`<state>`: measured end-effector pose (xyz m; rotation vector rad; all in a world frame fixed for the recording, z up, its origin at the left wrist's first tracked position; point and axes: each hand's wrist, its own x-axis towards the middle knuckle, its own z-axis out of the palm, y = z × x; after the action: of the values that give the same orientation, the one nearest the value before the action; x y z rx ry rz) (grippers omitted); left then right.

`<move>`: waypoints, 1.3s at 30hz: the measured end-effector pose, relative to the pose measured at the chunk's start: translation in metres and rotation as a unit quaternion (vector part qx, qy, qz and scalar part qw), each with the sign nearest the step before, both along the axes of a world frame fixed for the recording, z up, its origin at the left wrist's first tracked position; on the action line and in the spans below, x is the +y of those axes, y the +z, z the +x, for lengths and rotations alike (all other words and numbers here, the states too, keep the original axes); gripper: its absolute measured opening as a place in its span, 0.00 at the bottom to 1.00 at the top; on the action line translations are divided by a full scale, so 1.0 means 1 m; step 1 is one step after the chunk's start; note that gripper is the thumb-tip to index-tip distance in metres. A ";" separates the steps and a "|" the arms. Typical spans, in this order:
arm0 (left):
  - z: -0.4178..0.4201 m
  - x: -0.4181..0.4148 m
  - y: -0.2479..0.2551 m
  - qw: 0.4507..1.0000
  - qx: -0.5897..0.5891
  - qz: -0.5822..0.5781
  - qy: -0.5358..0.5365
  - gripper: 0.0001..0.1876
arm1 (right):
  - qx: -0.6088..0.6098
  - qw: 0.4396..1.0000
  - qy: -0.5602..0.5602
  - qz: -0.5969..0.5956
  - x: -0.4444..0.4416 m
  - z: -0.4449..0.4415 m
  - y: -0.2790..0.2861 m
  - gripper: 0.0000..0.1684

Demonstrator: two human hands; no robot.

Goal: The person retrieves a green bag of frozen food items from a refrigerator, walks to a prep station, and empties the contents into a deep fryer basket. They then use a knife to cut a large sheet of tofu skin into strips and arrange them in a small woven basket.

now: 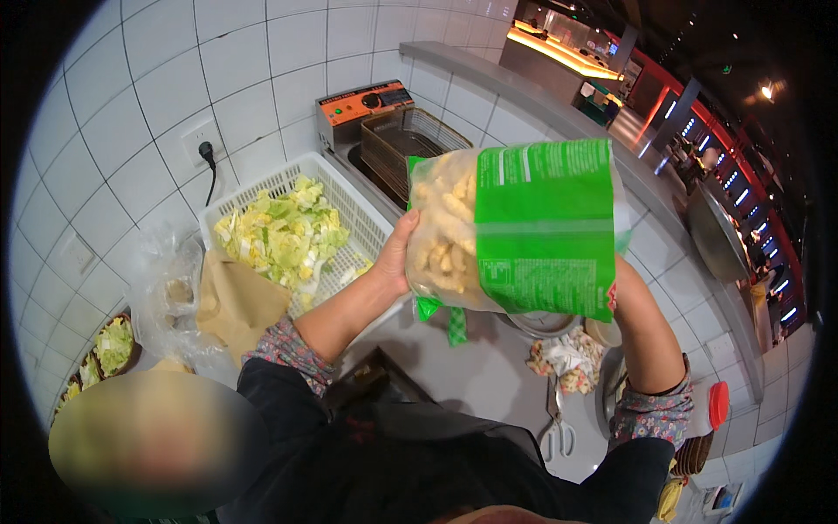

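Observation:
A green and clear plastic bag of pale yellow frozen food pieces (517, 229) is held up before me, its printed side facing up. My left hand (397, 252) grips its clear end, the thumb on top. My right hand is at the bag's other end, its fingers hidden behind the green film; only the wrist and forearm show. Beyond the bag stands an electric fryer (363, 105) with an empty wire basket (419, 134). Left of the bag, a white slotted plastic basket (357, 219) holds chopped lettuce (285, 229).
Scissors (556, 432) lie on the counter by a crumpled cloth (569, 360). Brown paper (239, 301) and a clear plastic bag (167, 295) are at left. A red-lidded container (717, 406) stands right. Above the ledge (556, 105) sits a metal bowl (717, 229). A blurred shape covers the lower left.

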<state>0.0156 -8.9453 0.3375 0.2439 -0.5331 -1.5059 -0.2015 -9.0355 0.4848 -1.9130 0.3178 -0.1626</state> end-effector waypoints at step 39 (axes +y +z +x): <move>0.303 -0.019 -0.159 0.895 0.057 -0.030 0.441 0.34 | 0.015 0.942 -0.177 -0.286 -0.205 0.322 -0.078 0.42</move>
<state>0.3182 -8.9638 0.1787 0.2941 -0.2980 -0.6095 0.1205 -9.2410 0.4063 -2.4174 0.6942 -0.5116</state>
